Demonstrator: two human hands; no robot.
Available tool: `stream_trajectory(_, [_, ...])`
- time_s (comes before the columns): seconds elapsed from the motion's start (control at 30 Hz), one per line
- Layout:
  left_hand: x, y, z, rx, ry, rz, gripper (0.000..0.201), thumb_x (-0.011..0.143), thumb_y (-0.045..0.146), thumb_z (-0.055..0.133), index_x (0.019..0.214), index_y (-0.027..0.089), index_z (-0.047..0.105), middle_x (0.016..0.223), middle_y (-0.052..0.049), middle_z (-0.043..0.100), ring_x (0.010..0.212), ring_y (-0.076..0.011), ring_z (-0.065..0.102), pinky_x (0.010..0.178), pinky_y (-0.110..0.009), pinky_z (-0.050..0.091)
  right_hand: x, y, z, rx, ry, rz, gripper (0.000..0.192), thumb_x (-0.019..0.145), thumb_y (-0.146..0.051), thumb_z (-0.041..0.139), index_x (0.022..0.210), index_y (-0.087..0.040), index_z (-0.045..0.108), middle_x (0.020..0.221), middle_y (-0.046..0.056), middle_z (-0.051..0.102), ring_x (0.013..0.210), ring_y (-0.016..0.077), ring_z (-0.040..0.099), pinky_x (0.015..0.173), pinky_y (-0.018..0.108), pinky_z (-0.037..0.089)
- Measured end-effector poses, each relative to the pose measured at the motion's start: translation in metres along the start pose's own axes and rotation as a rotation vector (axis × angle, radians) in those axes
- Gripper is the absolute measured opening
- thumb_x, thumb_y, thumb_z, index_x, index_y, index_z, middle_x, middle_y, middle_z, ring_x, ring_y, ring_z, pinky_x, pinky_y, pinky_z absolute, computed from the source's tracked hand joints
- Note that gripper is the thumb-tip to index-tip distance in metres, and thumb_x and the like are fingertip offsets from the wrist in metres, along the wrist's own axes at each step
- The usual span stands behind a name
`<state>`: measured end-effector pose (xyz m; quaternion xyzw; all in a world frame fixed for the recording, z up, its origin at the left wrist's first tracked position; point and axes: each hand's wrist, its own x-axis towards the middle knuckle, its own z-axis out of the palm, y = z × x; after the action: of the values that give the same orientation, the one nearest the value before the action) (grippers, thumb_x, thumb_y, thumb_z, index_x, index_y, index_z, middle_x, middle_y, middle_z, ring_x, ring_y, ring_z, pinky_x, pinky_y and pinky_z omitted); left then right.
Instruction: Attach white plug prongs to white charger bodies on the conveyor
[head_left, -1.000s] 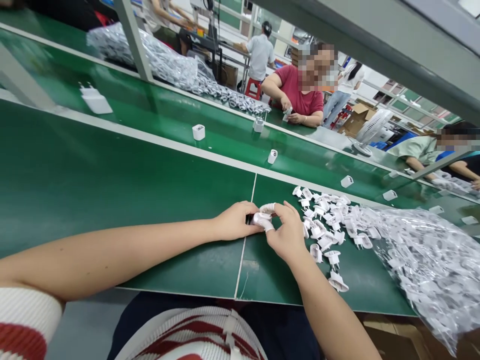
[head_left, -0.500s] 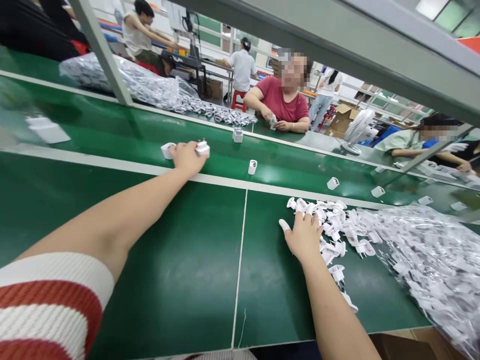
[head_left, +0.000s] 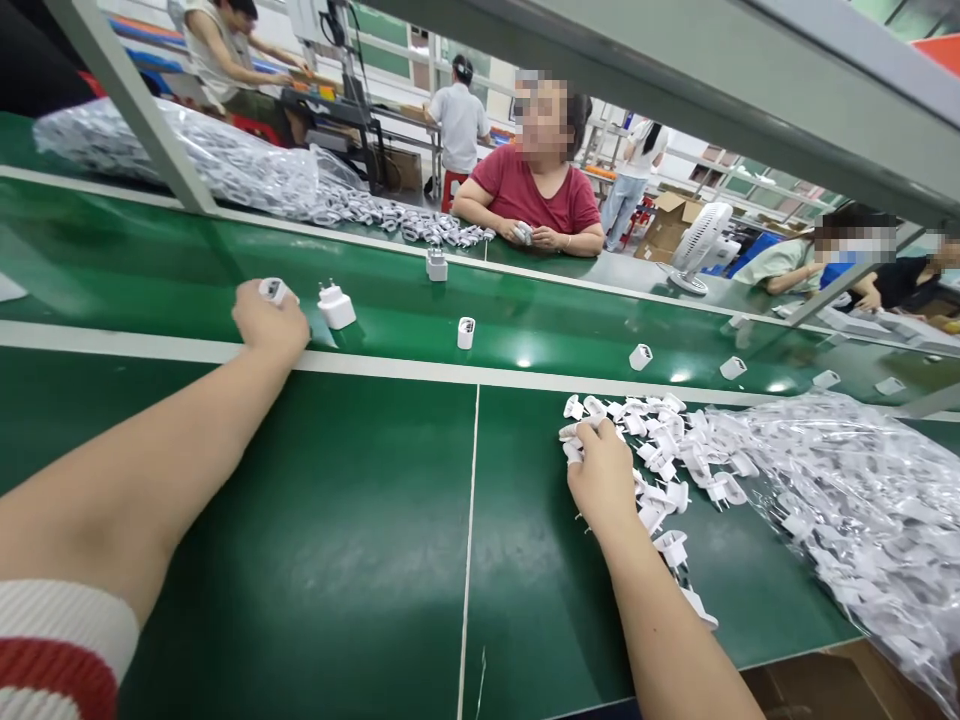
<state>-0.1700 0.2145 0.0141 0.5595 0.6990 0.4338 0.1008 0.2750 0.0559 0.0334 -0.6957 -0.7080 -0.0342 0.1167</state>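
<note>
Upper left, our left hand closes its grip on a small white plastic charger shell; our right hand, finger-cots on, pinches white plug pieces on the green desk.

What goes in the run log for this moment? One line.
left hand: on conveyor belt, beside white charger | right hand: on pile of plug parts

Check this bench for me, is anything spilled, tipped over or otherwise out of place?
Yes. White plug parts lie spilled in a loose heap from the open plastic bag, under the right hand. On the conveyor belt, the charger beside the left hand lies tilted, prongs up.
</note>
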Motion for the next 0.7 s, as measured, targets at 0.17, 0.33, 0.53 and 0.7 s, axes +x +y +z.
stream_trajectory(0.17, [-0.048, 0.059, 0.043, -0.069, 0.124, 0.185, 0.076, 0.092, 0.072, 0.044, 0.138, 0.012, 0.051, 0.137, -0.010, 0.057, 0.133, -0.0288, 0.049, 0.102, -0.046, 0.035, -0.003, 0.003, 0.010, 0.237, 0.132, -0.164, 0.033, 0.077, -0.003, 0.052, 0.098, -0.020, 0.072, 0.108, 0.013, 0.055, 0.099, 0.0293, 0.061, 0.086, 0.046, 0.054])
stream_trajectory(0.33, [-0.071, 0.111, 0.110, -0.070, -0.146, 0.110, 0.040, 0.083, 0.040, 0.067, 0.116, 0.018, 0.068, 0.155, -0.018, 0.045, 0.149, -0.0459, 0.028, 0.120, -0.059, 0.027, -0.007, -0.002, 0.011, 0.505, 0.133, -0.187, 0.023, 0.081, -0.008, 0.056, 0.091, -0.021, 0.072, 0.118, 0.013, 0.062, 0.117, 0.0298, 0.063, 0.100, 0.050, 0.052])
stream_trajectory(0.53, [-0.062, 0.132, 0.126, -0.096, -0.251, -0.031, 0.044, 0.086, 0.027, 0.059, 0.124, 0.006, 0.062, 0.152, -0.031, 0.038, 0.143, -0.0466, 0.039, 0.121, -0.060, 0.030, -0.010, -0.016, 0.009, 1.022, 0.095, -0.130, 0.005, 0.084, -0.023, 0.065, 0.089, -0.023, 0.067, 0.104, 0.007, 0.072, 0.124, 0.0263, 0.065, 0.098, 0.043, 0.055])
stream_trajectory(0.7, [-0.119, 0.134, 0.093, -0.164, -0.388, 0.149, 0.041, 0.086, 0.035, 0.062, 0.122, 0.016, 0.068, 0.144, -0.017, 0.052, 0.143, -0.0340, 0.045, 0.124, -0.045, 0.032, -0.010, -0.022, -0.003, 1.303, 0.032, 0.002, 0.051, 0.071, -0.031, 0.081, 0.115, -0.026, 0.056, 0.107, 0.003, 0.067, 0.099, 0.0192, 0.071, 0.094, 0.039, 0.059])
